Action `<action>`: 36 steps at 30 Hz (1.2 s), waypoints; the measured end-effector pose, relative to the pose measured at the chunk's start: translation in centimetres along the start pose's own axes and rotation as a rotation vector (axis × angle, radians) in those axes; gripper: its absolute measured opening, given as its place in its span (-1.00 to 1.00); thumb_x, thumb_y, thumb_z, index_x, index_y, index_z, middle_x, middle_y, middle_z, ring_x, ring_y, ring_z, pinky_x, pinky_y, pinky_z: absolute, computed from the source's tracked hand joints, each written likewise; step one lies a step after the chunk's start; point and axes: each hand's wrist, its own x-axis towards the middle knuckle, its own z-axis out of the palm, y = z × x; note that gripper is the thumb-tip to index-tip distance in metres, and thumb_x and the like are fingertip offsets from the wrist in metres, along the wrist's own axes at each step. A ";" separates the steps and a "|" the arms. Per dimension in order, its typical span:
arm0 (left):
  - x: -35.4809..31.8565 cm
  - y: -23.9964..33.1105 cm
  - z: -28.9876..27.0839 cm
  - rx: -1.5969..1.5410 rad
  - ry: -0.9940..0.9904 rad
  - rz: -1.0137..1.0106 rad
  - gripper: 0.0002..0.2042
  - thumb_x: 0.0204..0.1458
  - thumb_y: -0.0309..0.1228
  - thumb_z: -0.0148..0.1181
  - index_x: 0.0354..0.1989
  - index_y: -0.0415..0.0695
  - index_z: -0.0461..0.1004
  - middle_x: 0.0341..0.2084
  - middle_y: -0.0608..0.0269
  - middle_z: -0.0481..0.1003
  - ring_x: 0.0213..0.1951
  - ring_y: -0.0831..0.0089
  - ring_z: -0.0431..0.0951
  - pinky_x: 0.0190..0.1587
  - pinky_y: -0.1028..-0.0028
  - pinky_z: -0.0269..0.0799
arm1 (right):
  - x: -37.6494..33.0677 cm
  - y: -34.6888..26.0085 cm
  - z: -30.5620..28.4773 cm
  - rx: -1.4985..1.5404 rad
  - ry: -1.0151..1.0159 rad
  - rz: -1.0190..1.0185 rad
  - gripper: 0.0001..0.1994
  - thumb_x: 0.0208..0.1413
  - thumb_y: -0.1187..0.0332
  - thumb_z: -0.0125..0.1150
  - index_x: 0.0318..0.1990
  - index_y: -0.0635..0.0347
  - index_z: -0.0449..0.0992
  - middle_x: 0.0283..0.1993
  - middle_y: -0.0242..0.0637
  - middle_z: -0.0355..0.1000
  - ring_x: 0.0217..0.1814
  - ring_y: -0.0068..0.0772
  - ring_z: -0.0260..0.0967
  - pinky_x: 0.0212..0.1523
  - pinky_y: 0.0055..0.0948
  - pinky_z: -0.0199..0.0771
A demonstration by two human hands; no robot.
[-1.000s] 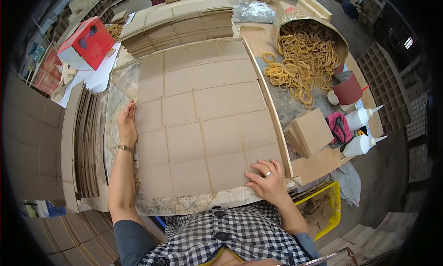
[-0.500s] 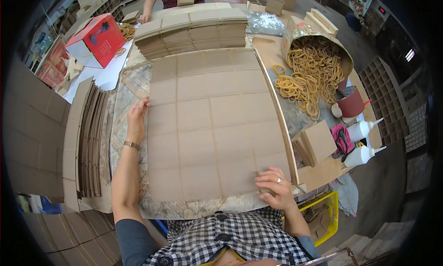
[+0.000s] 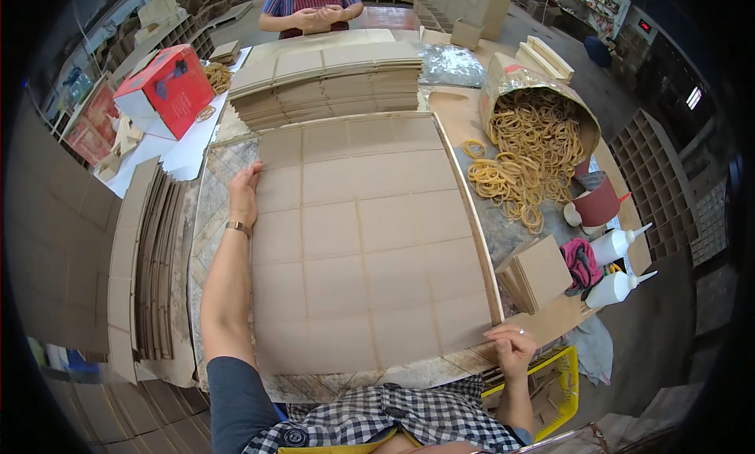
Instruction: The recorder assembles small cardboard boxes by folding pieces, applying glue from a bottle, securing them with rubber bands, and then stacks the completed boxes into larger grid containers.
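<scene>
Cardboard (image 3: 346, 241) — whether right fingers (image 3: 501, 334) grip it is unclear.

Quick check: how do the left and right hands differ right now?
The left hand is along the left edge of the cardboard sheet; the right hand is by its near right corner. The left hand is fairly straight; the right hand is curled. The left hand has a wristband; the right hand has a ring. Both are bare.

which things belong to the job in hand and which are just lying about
Likely in use:
- brown gridded board, left hand at its left edge, right hand at its near corner
- wooden strip alongside

Seemingly idle:
- red box
- rubber bands
- pink cloth
</scene>
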 end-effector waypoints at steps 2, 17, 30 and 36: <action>0.3 0.6 -0.2 -0.068 -0.011 -0.042 -0.74 0.12 -0.30 0.04 -0.20 -0.25 0.49 -0.10 0.13 0.48 -0.02 0.40 0.43 0.12 0.46 0.25 | 0.6 -0.6 -0.2 0.030 0.044 0.009 -0.71 0.08 0.29 0.18 -0.51 0.37 0.55 -0.47 -0.12 0.51 -0.44 -0.33 0.46 -0.38 -0.46 0.43; 8.3 -4.7 -6.4 -0.015 0.006 0.075 -0.67 0.17 -0.33 -0.04 0.05 -0.25 0.39 0.01 0.17 0.42 0.11 0.40 0.34 0.20 0.40 0.17 | -0.1 9.4 -11.3 1.009 0.899 0.151 -0.66 0.23 0.12 -0.03 -0.03 0.20 0.40 -0.29 -0.31 0.45 -0.35 -0.43 0.39 -0.34 -0.40 0.44; -29.0 9.0 7.9 0.965 -0.934 0.231 -0.66 -0.15 -0.35 0.26 -0.17 -0.18 0.48 0.09 -0.04 0.34 0.19 0.01 0.25 0.23 0.09 0.09 | 4.9 15.1 -15.9 1.864 1.110 -0.282 -0.21 -0.08 -0.26 0.12 0.05 0.36 0.31 -0.05 -0.06 0.42 -0.07 -0.11 0.43 -0.05 -0.20 0.54; -34.9 10.2 6.6 1.261 -0.824 0.332 -0.63 -0.16 -0.33 0.26 -0.14 -0.19 0.47 0.04 -0.02 0.36 0.17 -0.12 0.22 0.22 0.01 0.09 | 6.0 16.3 -18.8 2.072 1.232 -0.434 -0.15 -0.07 -0.33 0.01 0.12 0.32 0.31 0.12 -0.06 0.35 0.16 0.05 0.28 0.15 0.07 0.34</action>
